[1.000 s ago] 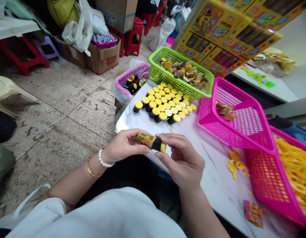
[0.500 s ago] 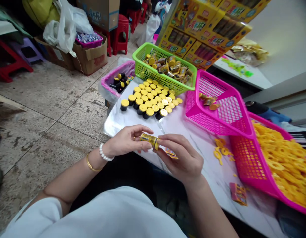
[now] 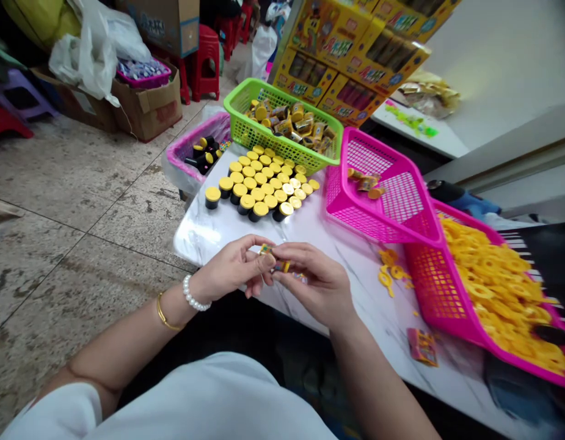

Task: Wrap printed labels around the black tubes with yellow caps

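Observation:
Between my two hands, over the table's near edge, is a small yellow-labelled tube (image 3: 281, 266), mostly covered by fingers. My left hand (image 3: 236, 266), with a pearl bracelet at the wrist, pinches its left end. The fingers of my right hand (image 3: 316, 281) close round it from the other side. Part of a printed label sheet (image 3: 300, 277) shows behind the right fingers. Beyond my hands, several black tubs with yellow caps (image 3: 259, 209) stand upright in rows on the white marbled table (image 3: 195, 235).
A green basket (image 3: 282, 143) holds labelled tubs. To the right, a pink basket (image 3: 378, 229) has a few tubs, and a larger pink basket (image 3: 431, 287) holds yellow plastic rings (image 3: 488, 287). A purple-rimmed bin (image 3: 176, 153) stands left of the table. Yellow display boxes (image 3: 328, 73) are stacked behind.
The tube has been turned in my fingers and is now more covered. My right hand has come closer to the left. The whole view has shifted, so the surroundings sit further left.

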`<move>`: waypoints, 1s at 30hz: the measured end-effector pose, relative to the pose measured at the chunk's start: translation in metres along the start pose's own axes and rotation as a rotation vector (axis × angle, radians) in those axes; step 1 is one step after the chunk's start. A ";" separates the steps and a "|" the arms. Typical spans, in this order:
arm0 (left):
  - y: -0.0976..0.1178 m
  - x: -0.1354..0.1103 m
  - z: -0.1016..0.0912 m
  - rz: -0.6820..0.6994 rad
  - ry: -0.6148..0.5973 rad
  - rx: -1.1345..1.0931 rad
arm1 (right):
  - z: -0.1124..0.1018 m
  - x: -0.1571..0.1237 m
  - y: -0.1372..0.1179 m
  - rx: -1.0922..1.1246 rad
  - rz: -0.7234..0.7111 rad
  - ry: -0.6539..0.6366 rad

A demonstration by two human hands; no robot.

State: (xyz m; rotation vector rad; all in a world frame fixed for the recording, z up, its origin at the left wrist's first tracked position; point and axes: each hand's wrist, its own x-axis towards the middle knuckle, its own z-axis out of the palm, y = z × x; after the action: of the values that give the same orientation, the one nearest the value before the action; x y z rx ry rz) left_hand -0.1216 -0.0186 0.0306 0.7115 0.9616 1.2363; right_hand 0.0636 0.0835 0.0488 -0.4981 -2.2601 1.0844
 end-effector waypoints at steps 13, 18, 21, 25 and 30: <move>-0.019 -0.036 -0.006 0.053 0.233 0.153 | -0.041 -0.022 0.037 -0.674 0.101 0.143; -0.014 -0.032 0.005 0.071 0.314 0.168 | -0.021 -0.043 0.053 -0.646 0.097 0.174; -0.012 -0.030 0.016 0.147 0.382 0.203 | -0.020 -0.036 0.042 -0.661 -0.036 0.284; -0.014 -0.030 0.028 0.374 0.499 0.334 | -0.004 -0.023 0.010 -0.555 -0.130 0.332; -0.016 -0.031 0.028 0.474 0.563 0.412 | 0.029 -0.006 -0.021 -0.342 -0.214 0.336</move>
State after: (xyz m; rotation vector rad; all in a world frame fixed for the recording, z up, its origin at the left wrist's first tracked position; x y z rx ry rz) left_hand -0.0911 -0.0511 0.0353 0.9734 1.6041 1.7279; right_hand 0.0482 0.0504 0.0487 -0.5165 -2.1401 0.4684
